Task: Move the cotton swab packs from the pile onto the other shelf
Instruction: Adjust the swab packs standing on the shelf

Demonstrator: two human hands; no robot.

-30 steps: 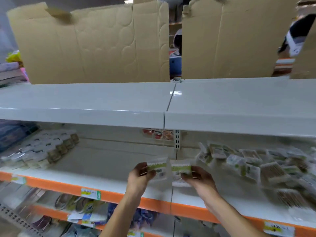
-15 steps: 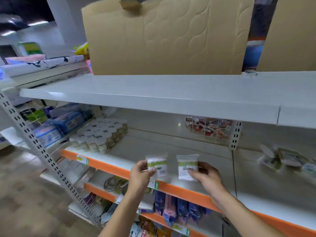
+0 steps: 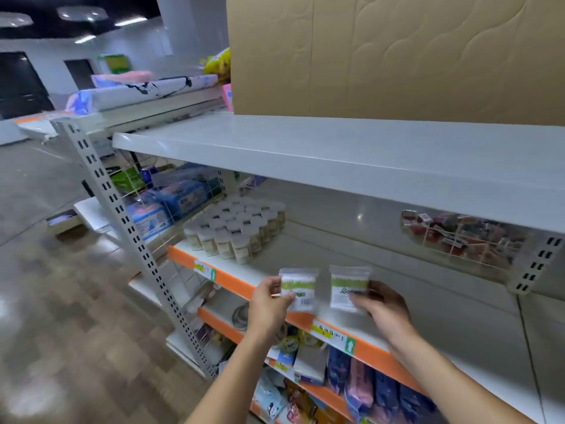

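Left hand [image 3: 269, 301] and right hand [image 3: 380, 304] are each pinching a cotton swab pack [image 3: 298, 289] upright, labels forward, over the shelf [image 3: 305, 258] front edge, probably lining them up for tidy placement.

Clear glossy plastic swab packs [image 3: 298, 289]; smooth painted-metal shelf [image 3: 305, 255]; matt cardboard [image 3: 397, 56].

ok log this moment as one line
left hand: holds green-labelled clear swab pack | right hand: holds second pack | both over white shelf, right of white-capped jars
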